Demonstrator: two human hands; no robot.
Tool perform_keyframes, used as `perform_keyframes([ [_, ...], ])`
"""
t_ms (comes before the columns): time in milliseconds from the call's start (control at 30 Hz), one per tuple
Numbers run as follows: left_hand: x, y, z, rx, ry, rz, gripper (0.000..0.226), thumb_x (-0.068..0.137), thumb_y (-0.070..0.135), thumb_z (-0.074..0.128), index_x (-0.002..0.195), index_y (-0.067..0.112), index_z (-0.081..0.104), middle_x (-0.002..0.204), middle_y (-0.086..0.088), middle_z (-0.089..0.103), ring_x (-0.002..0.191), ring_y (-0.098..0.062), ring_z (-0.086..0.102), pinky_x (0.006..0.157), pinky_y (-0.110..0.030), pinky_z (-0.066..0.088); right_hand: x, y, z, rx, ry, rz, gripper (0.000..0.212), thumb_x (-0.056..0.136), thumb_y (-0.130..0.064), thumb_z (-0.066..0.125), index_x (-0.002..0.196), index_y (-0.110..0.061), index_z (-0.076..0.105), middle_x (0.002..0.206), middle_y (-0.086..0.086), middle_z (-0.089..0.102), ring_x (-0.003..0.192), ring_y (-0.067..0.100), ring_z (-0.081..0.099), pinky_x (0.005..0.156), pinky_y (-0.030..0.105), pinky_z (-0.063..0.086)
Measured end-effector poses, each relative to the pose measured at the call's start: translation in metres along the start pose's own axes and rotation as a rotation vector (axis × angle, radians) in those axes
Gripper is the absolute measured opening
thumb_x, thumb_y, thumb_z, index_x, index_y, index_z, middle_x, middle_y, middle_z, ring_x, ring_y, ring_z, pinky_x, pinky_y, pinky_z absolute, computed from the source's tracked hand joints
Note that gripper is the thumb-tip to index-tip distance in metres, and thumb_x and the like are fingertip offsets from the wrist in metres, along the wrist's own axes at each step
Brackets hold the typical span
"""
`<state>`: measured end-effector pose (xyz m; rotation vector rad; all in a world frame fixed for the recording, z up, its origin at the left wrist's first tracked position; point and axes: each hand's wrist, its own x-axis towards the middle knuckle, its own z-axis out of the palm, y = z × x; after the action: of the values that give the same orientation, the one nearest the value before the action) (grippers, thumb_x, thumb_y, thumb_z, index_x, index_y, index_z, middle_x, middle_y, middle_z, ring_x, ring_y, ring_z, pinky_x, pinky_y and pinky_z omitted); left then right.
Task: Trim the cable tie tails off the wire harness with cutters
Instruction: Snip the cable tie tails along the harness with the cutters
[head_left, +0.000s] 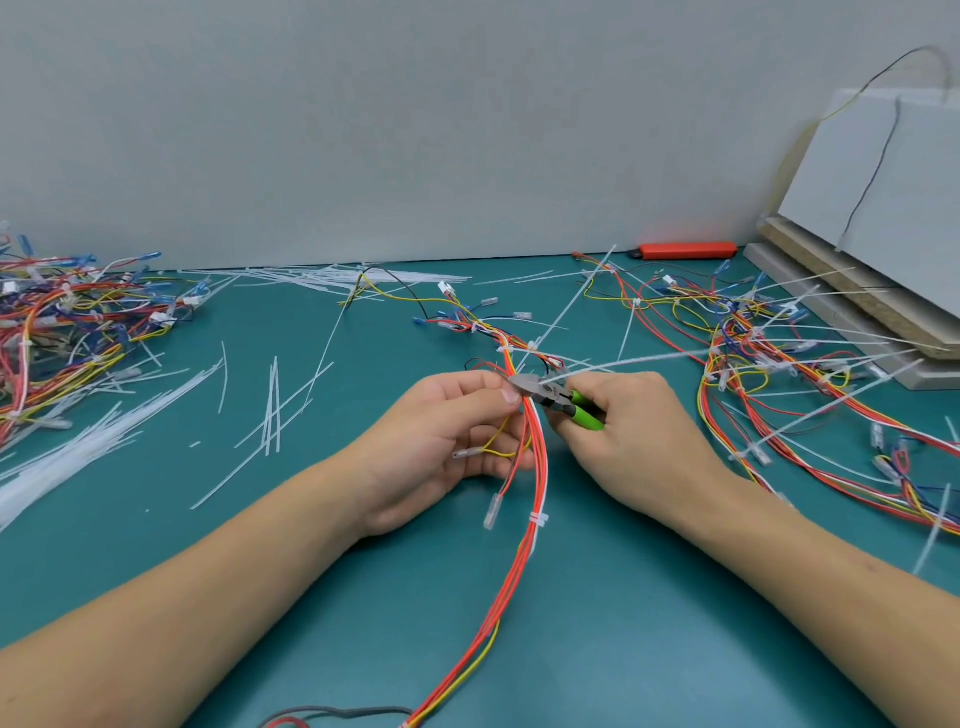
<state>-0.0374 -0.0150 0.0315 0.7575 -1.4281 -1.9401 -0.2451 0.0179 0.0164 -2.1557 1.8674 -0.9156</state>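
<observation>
A wire harness (530, 551) of red, white and yellow wires runs from the bottom edge up the middle of the teal table. My left hand (441, 441) grips the bundle, thumb and fingers curled round it. My right hand (639, 436) holds green-handled cutters (563, 402); their grey jaws sit at the bundle right by my left fingertips. A long white cable tie tail (639, 361) sticks out to the right from the jaws. Lower on the bundle is a short white tie (538, 519).
A heap of harnesses (67, 322) lies at far left, another (810, 364) with long tie tails at right. Cut white tails (104, 421) are strewn over the left table. A red utility knife (685, 250) lies by the wall; boards (852, 291) lean at right.
</observation>
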Motion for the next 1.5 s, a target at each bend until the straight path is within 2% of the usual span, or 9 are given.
perform_keyframes([
  [100,-0.0007,0.0005,0.0007,0.003,0.009,0.0,0.02,0.1,0.013,0.056,0.082,0.013,0.065,0.079,-0.007,0.067,0.068,-0.02,0.069,0.06,-0.023,0.054,0.0005,-0.0009,0.0,0.008,0.001,-0.019,0.007,0.09,-0.031,0.068,0.089,-0.024,0.068,0.084,-0.007,0.065,0.088,0.02,0.057,0.083,0.044,0.049],
  [267,0.0001,-0.0003,0.0004,0.012,0.012,-0.001,0.018,0.1,0.013,0.056,0.084,0.011,0.063,0.079,-0.008,0.067,0.069,-0.02,0.069,0.06,-0.023,0.054,0.0022,-0.001,0.0007,0.008,0.007,-0.015,0.026,0.089,-0.028,0.07,0.114,-0.029,0.071,0.11,-0.009,0.065,0.113,0.021,0.055,0.102,0.041,0.044],
  [533,0.0011,-0.001,-0.0006,0.014,0.005,0.0,0.017,0.099,0.013,0.057,0.084,0.011,0.063,0.079,-0.008,0.067,0.068,-0.02,0.069,0.06,-0.023,0.054,0.0022,-0.0006,0.0006,0.007,0.017,-0.018,0.009,0.088,-0.032,0.072,0.097,-0.03,0.07,0.092,-0.01,0.066,0.096,0.018,0.057,0.089,0.036,0.047],
  [600,0.0009,-0.0012,-0.0011,0.011,0.0,0.002,0.015,0.098,0.015,0.058,0.085,0.012,0.064,0.082,-0.009,0.067,0.068,-0.02,0.069,0.062,-0.024,0.054,0.001,-0.0011,0.0009,-0.01,0.022,0.01,0.026,0.09,-0.043,0.067,0.077,-0.021,0.062,0.07,-0.005,0.058,0.075,0.019,0.053,0.071,0.042,0.049],
  [700,0.0006,-0.0008,-0.0018,0.009,-0.014,-0.001,0.018,0.098,0.016,0.059,0.081,0.016,0.066,0.082,-0.009,0.067,0.068,-0.019,0.068,0.064,-0.025,0.054,-0.0012,-0.0023,0.0018,-0.025,0.013,0.045,0.043,0.091,-0.051,0.061,0.071,-0.015,0.051,0.059,0.002,0.047,0.062,0.024,0.046,0.058,0.041,0.046],
  [833,0.0007,-0.0002,-0.0003,0.008,-0.006,-0.002,0.019,0.098,0.014,0.058,0.081,0.016,0.065,0.083,-0.01,0.067,0.068,-0.019,0.068,0.064,-0.026,0.053,-0.0005,-0.0033,-0.0002,-0.027,0.016,0.016,0.035,0.092,-0.045,0.065,0.072,-0.017,0.056,0.063,-0.002,0.053,0.067,0.02,0.049,0.064,0.041,0.048],
  [1033,-0.0005,0.0006,0.0005,0.01,0.002,-0.006,0.022,0.1,0.011,0.055,0.08,0.014,0.063,0.075,-0.006,0.067,0.065,-0.019,0.068,0.06,-0.023,0.054,0.0018,-0.0069,-0.0038,0.013,-0.022,-0.017,0.038,0.083,-0.049,0.054,0.112,-0.031,0.072,0.107,-0.012,0.071,0.112,0.02,0.059,0.101,0.042,0.045],
  [1367,0.0011,-0.0014,-0.0018,0.02,0.005,0.001,0.015,0.099,0.012,0.056,0.084,0.011,0.059,0.077,-0.007,0.067,0.066,-0.019,0.068,0.06,-0.023,0.054,0.0022,-0.0058,-0.0036,0.027,-0.044,-0.001,0.027,0.087,-0.044,0.061,0.11,-0.033,0.071,0.102,-0.013,0.069,0.105,0.019,0.057,0.096,0.043,0.047],
  [1500,0.001,-0.0019,-0.0021,0.018,0.001,0.004,0.013,0.098,0.013,0.057,0.086,0.011,0.06,0.078,-0.006,0.067,0.066,-0.019,0.069,0.061,-0.023,0.054,0.0031,-0.0046,-0.0028,0.006,-0.04,0.011,0.031,0.083,-0.049,0.053,0.087,-0.023,0.069,0.079,-0.006,0.065,0.084,0.019,0.058,0.079,0.043,0.051],
])
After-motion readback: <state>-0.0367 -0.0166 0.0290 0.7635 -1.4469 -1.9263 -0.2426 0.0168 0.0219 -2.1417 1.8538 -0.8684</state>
